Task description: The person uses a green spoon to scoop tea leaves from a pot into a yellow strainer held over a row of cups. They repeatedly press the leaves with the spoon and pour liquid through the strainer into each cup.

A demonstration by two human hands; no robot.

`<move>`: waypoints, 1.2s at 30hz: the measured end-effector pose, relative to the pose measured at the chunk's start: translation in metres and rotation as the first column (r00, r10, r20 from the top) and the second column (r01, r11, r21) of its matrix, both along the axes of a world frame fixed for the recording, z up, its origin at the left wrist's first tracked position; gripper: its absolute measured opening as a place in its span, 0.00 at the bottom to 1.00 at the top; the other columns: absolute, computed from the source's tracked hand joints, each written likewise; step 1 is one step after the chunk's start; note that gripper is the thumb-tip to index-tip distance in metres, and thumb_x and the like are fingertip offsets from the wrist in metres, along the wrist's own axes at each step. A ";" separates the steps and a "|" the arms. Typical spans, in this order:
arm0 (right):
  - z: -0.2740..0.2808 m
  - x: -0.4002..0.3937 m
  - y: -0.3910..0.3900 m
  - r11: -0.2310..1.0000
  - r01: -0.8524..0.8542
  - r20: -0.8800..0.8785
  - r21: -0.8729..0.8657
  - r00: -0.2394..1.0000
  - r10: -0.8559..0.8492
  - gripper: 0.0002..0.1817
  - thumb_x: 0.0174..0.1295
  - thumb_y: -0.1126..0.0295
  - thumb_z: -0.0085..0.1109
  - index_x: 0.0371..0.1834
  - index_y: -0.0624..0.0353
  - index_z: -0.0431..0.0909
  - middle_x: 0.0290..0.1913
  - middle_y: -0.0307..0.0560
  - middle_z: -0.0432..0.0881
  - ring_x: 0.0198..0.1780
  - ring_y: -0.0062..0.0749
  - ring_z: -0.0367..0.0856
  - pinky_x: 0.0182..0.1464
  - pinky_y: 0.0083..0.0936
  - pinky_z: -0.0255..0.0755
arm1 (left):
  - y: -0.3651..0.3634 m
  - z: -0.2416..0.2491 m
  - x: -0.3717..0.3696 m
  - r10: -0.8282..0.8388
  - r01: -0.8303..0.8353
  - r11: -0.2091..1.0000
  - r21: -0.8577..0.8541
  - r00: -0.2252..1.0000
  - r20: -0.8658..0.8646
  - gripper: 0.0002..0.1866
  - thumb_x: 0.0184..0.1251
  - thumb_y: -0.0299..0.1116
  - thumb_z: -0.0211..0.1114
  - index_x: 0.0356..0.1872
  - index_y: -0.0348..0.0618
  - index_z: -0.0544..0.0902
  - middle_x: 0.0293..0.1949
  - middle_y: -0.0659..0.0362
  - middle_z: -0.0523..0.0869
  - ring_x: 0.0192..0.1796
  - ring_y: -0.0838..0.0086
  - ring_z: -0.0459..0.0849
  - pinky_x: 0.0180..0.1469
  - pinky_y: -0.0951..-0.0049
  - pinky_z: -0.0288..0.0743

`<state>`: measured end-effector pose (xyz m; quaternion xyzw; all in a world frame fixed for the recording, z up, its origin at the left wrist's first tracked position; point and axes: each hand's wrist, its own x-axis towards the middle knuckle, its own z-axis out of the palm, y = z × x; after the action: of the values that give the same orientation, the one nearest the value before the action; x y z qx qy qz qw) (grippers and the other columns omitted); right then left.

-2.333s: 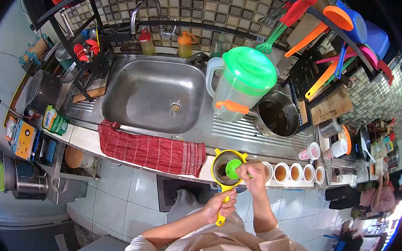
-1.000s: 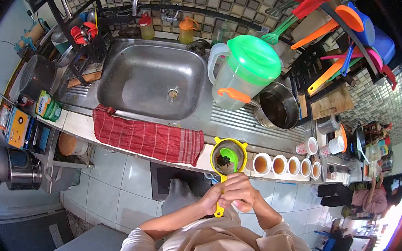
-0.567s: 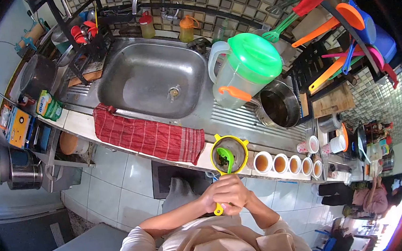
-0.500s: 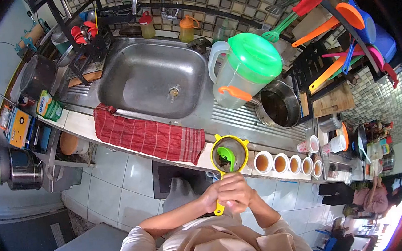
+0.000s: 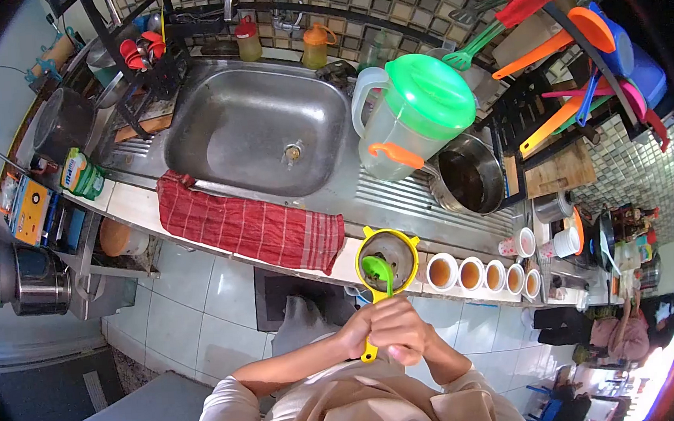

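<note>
A yellow-rimmed strainer is held in front of my body, just off the counter's front edge. My left hand is closed around its yellow handle, whose end sticks out below. My right hand is closed on the handle of a green spoon, partly hiding my left. The spoon's bowl lies inside the mesh, among dark wet bits. To the right stands a row of several white paper cups with brown liquid inside.
A lidded pitcher and a steel pot with dark contents stand beyond the strainer. A red cloth hangs over the edge by the sink. Utensils such as an orange ladle hang at right. Another person is far right.
The spoon has shifted within the strainer and its bowl has turned. The dark bits look more spread out in the mesh. Both hands keep their hold.
</note>
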<state>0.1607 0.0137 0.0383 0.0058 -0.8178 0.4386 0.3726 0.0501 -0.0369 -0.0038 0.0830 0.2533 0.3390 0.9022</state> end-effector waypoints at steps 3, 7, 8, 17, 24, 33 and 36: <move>0.013 -0.004 -0.005 0.999 -0.043 0.022 0.028 0.999 0.043 0.07 0.38 0.69 0.44 0.12 0.60 0.66 0.14 0.44 0.64 0.16 0.38 0.65 0.20 0.29 0.57 | -0.003 -0.018 0.003 0.026 -0.023 0.999 -0.045 0.998 0.064 0.15 0.63 0.35 0.46 0.50 0.45 0.66 0.43 0.63 0.74 0.45 0.82 0.75 0.46 0.77 0.70; 0.010 -0.013 0.002 0.992 0.110 0.070 0.064 0.991 -0.114 0.07 0.36 0.68 0.46 0.15 0.60 0.68 0.16 0.46 0.68 0.18 0.39 0.68 0.21 0.29 0.59 | -0.008 -0.041 0.010 0.289 -0.036 0.644 0.764 0.936 -0.199 0.16 0.63 0.34 0.45 0.51 0.44 0.65 0.45 0.62 0.73 0.47 0.81 0.74 0.48 0.76 0.69; 0.008 -0.012 0.003 0.992 0.111 0.053 0.067 0.992 -0.115 0.08 0.36 0.67 0.47 0.15 0.61 0.69 0.17 0.47 0.70 0.18 0.40 0.68 0.21 0.30 0.59 | -0.007 -0.036 0.012 0.136 -0.069 0.896 0.438 0.983 -0.122 0.16 0.63 0.35 0.45 0.51 0.44 0.65 0.45 0.62 0.73 0.47 0.81 0.74 0.48 0.75 0.69; -0.009 -0.001 0.004 0.997 0.047 0.154 0.061 0.987 -0.056 0.08 0.37 0.67 0.48 0.14 0.61 0.67 0.15 0.48 0.67 0.16 0.40 0.66 0.20 0.30 0.56 | -0.002 0.015 0.001 0.020 -0.035 0.989 -0.142 0.995 -0.099 0.13 0.64 0.41 0.43 0.40 0.46 0.72 0.34 0.62 0.76 0.33 0.80 0.78 0.32 0.79 0.72; 0.011 0.005 0.007 0.993 0.107 -0.039 -0.043 0.993 -0.108 0.10 0.43 0.67 0.44 0.10 0.58 0.65 0.13 0.43 0.64 0.14 0.38 0.63 0.18 0.29 0.53 | -0.013 -0.056 0.012 0.007 0.028 0.995 -0.092 0.933 0.359 0.11 0.64 0.42 0.44 0.33 0.47 0.71 0.26 0.65 0.73 0.23 0.83 0.72 0.22 0.83 0.65; -0.005 0.003 0.011 0.988 0.156 -0.022 -0.012 0.987 -0.157 0.17 0.49 0.63 0.39 0.08 0.59 0.61 0.10 0.42 0.61 0.11 0.34 0.59 0.16 0.29 0.50 | 0.000 -0.028 0.013 0.000 0.030 0.986 -0.161 0.983 0.184 0.15 0.63 0.42 0.46 0.17 0.51 0.61 0.11 0.71 0.57 0.11 0.88 0.54 0.12 0.88 0.47; 0.007 0.008 0.014 0.981 0.194 -0.062 -0.020 0.979 -0.195 0.21 0.52 0.59 0.37 0.06 0.60 0.59 0.08 0.42 0.59 0.09 0.33 0.57 0.15 0.28 0.48 | -0.001 -0.012 0.008 -0.034 0.044 0.990 -0.136 0.997 0.072 0.15 0.63 0.42 0.46 0.17 0.51 0.61 0.11 0.71 0.57 0.12 0.88 0.54 0.12 0.87 0.47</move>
<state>0.1686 0.0278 0.0451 -0.0628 -0.7989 0.4055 0.4397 0.0577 -0.0377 -0.0160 0.0138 0.2427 0.3059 0.9205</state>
